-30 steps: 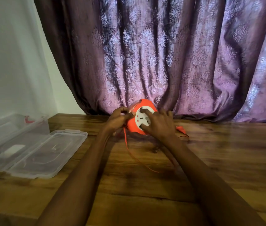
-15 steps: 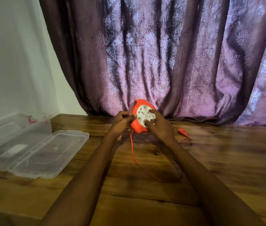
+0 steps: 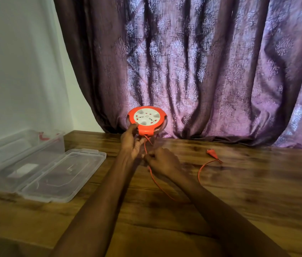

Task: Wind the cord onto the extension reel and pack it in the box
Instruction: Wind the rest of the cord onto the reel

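Your right hand has dropped from the reel to pinch the cord, your left hand alone gripping the reel near the table's back edge, so winding continues.

Plastic, wood and cloth

Glossy orange plastic reel; clear plastic box; polished wooden table; shiny patterned cloth curtain.

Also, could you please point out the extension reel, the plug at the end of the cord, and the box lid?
extension reel point(image 3: 147, 119): head view, on its white socket face.
plug point(image 3: 211, 152): head view, on its orange body lying on the table.
box lid point(image 3: 61, 175): head view, on its clear flat panel.
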The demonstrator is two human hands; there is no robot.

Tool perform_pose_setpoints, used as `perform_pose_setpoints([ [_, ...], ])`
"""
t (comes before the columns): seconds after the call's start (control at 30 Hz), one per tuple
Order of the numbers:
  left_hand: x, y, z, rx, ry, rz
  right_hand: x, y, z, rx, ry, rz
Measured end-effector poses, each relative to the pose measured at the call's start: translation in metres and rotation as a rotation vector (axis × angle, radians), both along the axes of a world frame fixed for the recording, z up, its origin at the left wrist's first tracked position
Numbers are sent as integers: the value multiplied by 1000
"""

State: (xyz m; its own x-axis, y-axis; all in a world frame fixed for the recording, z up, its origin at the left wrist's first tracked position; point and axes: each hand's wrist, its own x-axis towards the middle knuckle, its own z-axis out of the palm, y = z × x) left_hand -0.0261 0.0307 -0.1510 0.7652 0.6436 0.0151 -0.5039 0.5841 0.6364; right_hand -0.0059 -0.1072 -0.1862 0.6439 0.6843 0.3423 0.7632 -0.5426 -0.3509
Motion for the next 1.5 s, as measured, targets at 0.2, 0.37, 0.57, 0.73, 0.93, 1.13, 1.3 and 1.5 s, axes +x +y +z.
perform_pose_setpoints([
  [0.2, -2, 9, 1, -41, -10, 5, 34, -22, -11, -153, -140, -214],
  [0.37, -4, 12, -1, -52, -4, 24, 64, -43, -11, -152, -222, -341],
  [0.57, -2, 9, -1, -60, -18, 39, 80, -55, -14, -176, -215, -433],
  [0.73, -2, 9, -1, -101, -45, 37, 79, -55, -12, -94, -147, -421],
  [0.93, -2, 13, -4, -52, 11, 79, 99, -77, -13, 390, 222, -423],
  [1.13, -5, 16, -8, -51, 12, 107, 115, -96, -12, 833, 392, -519],
  [1.3, -3, 16, -11, -14, 39, 108, 121, -91, -15, 838, 499, -195],
  [1.5, -2, 21, -13, 35, 53, 90, 112, -94, -15, 214, 118, -145],
])
